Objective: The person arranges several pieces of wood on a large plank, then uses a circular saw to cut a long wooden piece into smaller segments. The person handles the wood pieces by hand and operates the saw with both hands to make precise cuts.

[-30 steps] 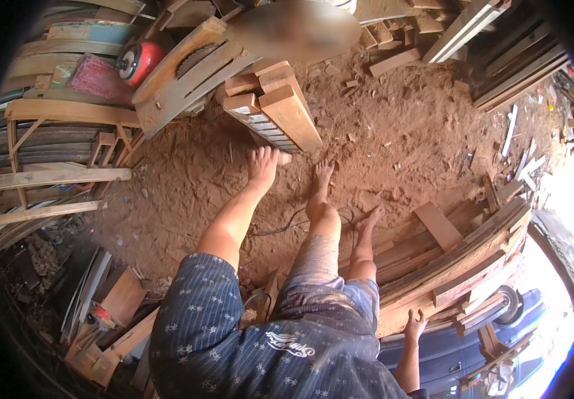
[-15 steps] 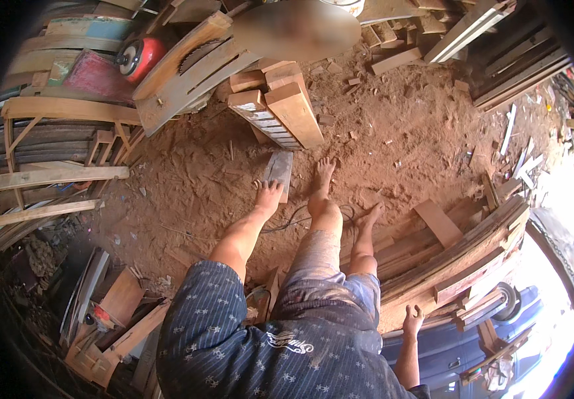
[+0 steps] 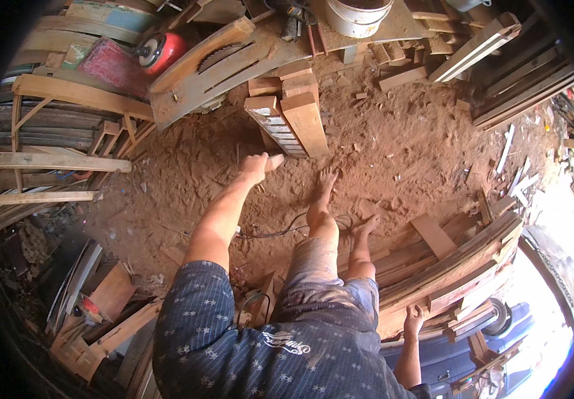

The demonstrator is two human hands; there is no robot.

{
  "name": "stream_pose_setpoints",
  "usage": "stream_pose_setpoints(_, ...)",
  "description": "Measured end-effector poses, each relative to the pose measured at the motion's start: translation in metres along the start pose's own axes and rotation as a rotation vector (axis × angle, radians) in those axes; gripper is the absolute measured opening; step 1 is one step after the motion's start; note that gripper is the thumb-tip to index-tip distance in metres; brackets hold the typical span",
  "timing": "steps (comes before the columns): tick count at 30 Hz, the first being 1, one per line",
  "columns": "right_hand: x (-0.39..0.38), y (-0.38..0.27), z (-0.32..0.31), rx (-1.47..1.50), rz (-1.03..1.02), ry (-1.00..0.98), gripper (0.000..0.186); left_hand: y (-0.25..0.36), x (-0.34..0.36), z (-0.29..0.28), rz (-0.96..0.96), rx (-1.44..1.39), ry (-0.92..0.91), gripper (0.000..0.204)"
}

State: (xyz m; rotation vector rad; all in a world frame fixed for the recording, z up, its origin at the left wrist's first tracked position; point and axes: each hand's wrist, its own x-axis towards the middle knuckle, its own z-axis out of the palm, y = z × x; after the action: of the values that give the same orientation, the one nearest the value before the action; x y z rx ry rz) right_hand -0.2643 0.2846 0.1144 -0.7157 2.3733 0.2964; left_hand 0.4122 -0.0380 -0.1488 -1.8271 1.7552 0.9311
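Note:
Ahead of me, low over the dirt floor, my left hand is closed around a short wooden board. Only the board's narrow end shows; the rest is hidden by the hand or turned edge-on. Just beyond it stands a stack of thick wooden blocks, with a pale-striped side face toward the left. My right hand hangs at my right side, holding nothing, its fingers loosely bent and apart. Nearest to it is a pile of long planks.
A wooden saw table with a toothed circular blade stands far left, a red round machine behind it. A white bucket sits at the top. Cable lies on the dirt by my bare feet. A blue vehicle is at lower right.
My left hand has lifted the board off the ground and turned it edge-on, moving up and slightly left. My right hand stays put. The view has shifted slightly.

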Motion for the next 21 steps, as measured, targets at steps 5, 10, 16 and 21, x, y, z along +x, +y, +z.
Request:
stream_pose_setpoints(5,0.009,-0.006,-0.001,-0.037,-0.029,0.000,0.055,-0.015,0.013,-0.062,-0.020,-0.064,0.296,0.030)
stream_pose_setpoints(10,0.006,-0.035,-0.001,-0.016,-0.018,-0.004,0.054,0.048,0.050,-0.111,0.106,-0.070,0.399,0.051)
stream_pose_setpoints(16,-0.002,0.004,0.007,0.078,-0.008,0.032,0.054,0.122,0.064,-0.093,0.049,-0.141,0.233,0.095)
stream_pose_setpoints(21,-0.027,0.006,0.007,0.038,0.063,-0.010,0.055,0.167,-0.042,-0.033,0.163,0.043,0.189,0.102)
